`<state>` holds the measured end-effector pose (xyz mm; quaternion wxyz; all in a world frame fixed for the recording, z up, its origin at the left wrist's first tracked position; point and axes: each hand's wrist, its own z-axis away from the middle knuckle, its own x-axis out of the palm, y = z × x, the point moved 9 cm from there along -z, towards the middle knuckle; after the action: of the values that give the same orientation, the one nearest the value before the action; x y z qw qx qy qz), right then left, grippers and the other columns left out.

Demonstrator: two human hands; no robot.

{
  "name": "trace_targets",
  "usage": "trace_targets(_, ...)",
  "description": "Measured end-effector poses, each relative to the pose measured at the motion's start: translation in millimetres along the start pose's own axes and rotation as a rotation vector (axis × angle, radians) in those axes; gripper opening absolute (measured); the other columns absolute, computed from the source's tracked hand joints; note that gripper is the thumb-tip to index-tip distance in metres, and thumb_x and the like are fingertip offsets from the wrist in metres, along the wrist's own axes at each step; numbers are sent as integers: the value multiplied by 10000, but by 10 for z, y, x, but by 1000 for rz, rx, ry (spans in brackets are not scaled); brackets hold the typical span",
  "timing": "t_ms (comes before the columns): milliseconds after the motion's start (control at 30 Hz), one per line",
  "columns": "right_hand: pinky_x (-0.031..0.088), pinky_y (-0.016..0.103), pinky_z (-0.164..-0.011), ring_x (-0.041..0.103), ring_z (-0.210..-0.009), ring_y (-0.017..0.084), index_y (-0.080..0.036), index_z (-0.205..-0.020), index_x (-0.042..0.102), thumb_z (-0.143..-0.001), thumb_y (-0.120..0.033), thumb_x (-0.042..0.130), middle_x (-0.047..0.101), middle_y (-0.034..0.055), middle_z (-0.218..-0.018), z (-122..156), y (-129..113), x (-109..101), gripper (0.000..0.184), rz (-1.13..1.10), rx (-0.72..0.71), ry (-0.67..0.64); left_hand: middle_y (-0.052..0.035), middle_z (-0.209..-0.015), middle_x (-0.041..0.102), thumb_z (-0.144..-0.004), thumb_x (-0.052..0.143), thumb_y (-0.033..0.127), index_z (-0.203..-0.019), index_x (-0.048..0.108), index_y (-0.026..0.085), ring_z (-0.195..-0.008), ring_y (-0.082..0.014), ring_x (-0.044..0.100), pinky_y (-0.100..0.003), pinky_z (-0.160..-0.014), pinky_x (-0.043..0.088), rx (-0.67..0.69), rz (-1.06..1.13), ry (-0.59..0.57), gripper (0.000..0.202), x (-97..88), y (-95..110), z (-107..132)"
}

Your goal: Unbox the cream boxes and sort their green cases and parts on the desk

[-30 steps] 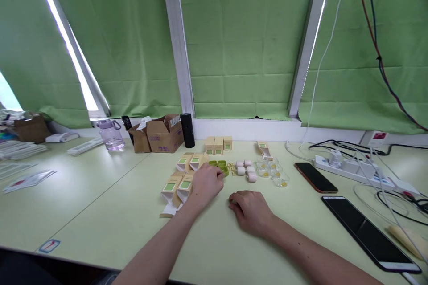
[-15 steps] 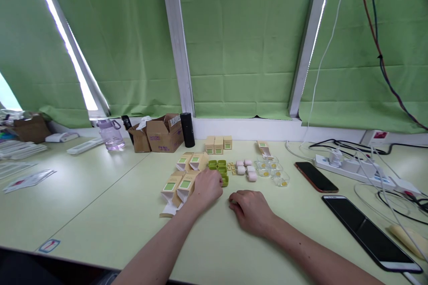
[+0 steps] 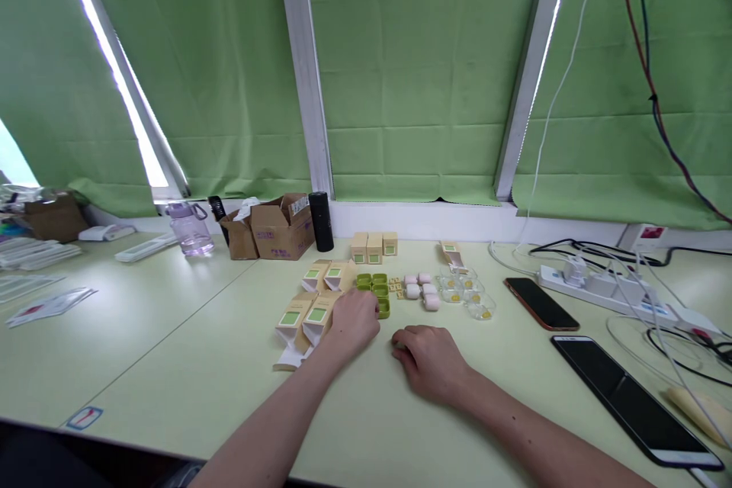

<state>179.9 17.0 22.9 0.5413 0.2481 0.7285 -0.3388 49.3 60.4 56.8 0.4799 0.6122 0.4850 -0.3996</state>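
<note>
My left hand (image 3: 355,318) is curled, knuckles up, against the near left side of the small green square containers (image 3: 380,280), which stand close together in rows. Its fingertips are hidden, so what they may pinch does not show. To its left are open cardboard cartons (image 3: 291,318) with green labels. On the table to the right, my right hand (image 3: 428,360) rests with its fingers curled in and nothing visible in them. Beyond it lie small yellowish tiles (image 3: 395,287), pale pink and white rounded blocks (image 3: 431,302) and clear plastic cups (image 3: 479,306) with something yellow inside.
Closed small cartons (image 3: 374,248) stand at the back near a black cylinder (image 3: 322,222) and a cardboard box (image 3: 282,232). A purple bottle (image 3: 191,230) is farther left. To the right are a phone (image 3: 540,303), a larger phone (image 3: 626,393) and a power strip (image 3: 609,292) with tangled cables.
Almost nothing differs. Both hands stay in place, and the view has shifted very slightly.
</note>
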Motion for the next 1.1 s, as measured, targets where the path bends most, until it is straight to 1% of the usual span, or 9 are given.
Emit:
trace_targets(67, 346, 283, -675, 705, -913, 203, -243, -1044, 697, -975, -234, 518, 770, 32, -1003, -1, 4, 2, 193, -3, 0, 3, -102, -693, 649, -708, 637, 61, -638, 690, 200, -736, -271, 644, -313, -635, 358, -5, -2, 10, 164, -26, 2, 2)
trace_targets(167, 352, 284, -674, 707, -916, 203, -248, -1061, 697, -974, -236, 518, 771, 30, -1014, 1, 6, 3, 199, -4, -4, 9, -112, -767, 682, -728, 625, 64, -745, 724, 203, -774, -277, 654, -311, -644, 356, -14, -16, 31, 172, -83, 7, 0)
trace_targets(267, 358, 285, -675, 708, -920, 202, -250, -1063, 697, -973, -233, 520, 771, 27, -1018, 1, 7, 7, 200, -3, -3, 5, -115, -824, 701, -763, 618, 71, -811, 714, 208, -804, -280, 654, -308, -651, 345, -16, -17, 85, 174, -169, 15, -6)
trace_targets(367, 360, 282, -679, 706, -919, 202, -246, -1061, 697, -972, -228, 518, 771, 31, -1012, -2, 10, 7, 201, -6, 1, 0, -91, -829, 709, -807, 599, 82, -848, 693, 214, -820, -260, 646, -299, -647, 332, -1, 33, 164, 167, -261, 31, -3)
trace_targets(500, 358, 275, -683, 704, -909, 204, -247, -1070, 700, -967, -230, 522, 770, 35, -1006, -4, 10, 5, 206, -18, 0, 4, -75, -857, 719, -888, 527, 114, -898, 680, 215, -842, -235, 637, -299, -673, 349, 46, 107, 247, 183, -324, 81, 26)
trace_targets(633, 356, 277, -690, 703, -919, 203, -256, -1081, 697, -966, -228, 524, 770, 28, -1016, -2, 4, 5, 210, -19, -8, 9, -83, -874, 727, -925, 501, 140, -928, 657, 205, -815, -230, 642, -313, -683, 356, 106, 171, 262, 169, -266, 169, 67)
trace_targets(733, 354, 284, -689, 703, -918, 201, -253, -1056, 696, -967, -233, 526, 768, 25, -1015, -1, 9, 5, 193, -7, 1, 8, -79, -852, 727, -920, 509, 133, -934, 655, 209, -765, -225, 643, -319, -669, 350, 120, 210, 217, 165, -148, 227, 85)
trace_targets(867, 336, 290, -668, 699, -880, 199, -229, -978, 685, -966, -240, 533, 766, 35, -978, -3, 15, 12, 152, 13, 16, -2, -68, -838, 728, -904, 522, 133, -948, 669, 223, -770, -227, 654, -315, -674, 364, 118, 238, 169, 178, -26, 272, 95)
trace_targets(1100, 319, 285, -651, 686, -830, 191, -231, -933, 679, -959, -231, 532, 760, 22, -942, -12, 38, 3, 149, -23, 12, 33, -68, -822, 733, -922, 521, 164, -983, 668, 228, -752, -238, 663, -321, -659, 351, 120, 274, 221, 171, -54, 262, 109)
